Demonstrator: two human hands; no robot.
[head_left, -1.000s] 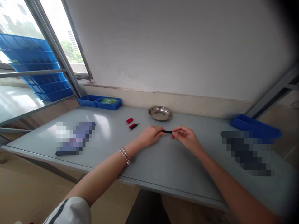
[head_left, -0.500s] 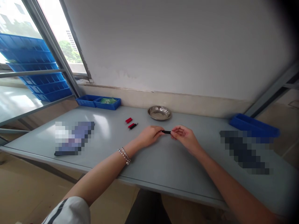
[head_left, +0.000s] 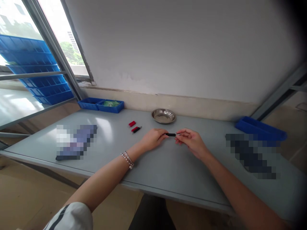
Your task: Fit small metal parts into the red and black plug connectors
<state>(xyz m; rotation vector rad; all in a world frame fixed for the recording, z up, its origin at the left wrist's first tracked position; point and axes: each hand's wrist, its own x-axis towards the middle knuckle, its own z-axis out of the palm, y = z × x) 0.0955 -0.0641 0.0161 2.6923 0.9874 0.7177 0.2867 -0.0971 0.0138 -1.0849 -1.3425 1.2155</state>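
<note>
My left hand (head_left: 157, 139) is closed on the left end of a small black cylindrical piece (head_left: 171, 134), held level a little above the table. At the piece's right end, my right hand (head_left: 189, 140) pinches a thin silvery part (head_left: 178, 134). I cannot tell whether that part is joined to the black piece. To the left on the table lie red pieces (head_left: 132, 123). Beside them, a black piece with a metal tip (head_left: 137, 129) rests against another red one. Behind my hands stands a round steel dish (head_left: 163, 116).
Two blue bins (head_left: 110, 109) stand at the back left, one with green bagged stuff. Another blue bin (head_left: 261, 129) is at the right, by a blurred dark object (head_left: 251, 156). A blurred bluish object (head_left: 78, 142) lies at left. Stacked blue bins (head_left: 45, 76) fill the left rack.
My right fingers have shifted slightly right, off the black piece's end. A silvery part now shows between them and the black piece. My left hand has stayed in place.
</note>
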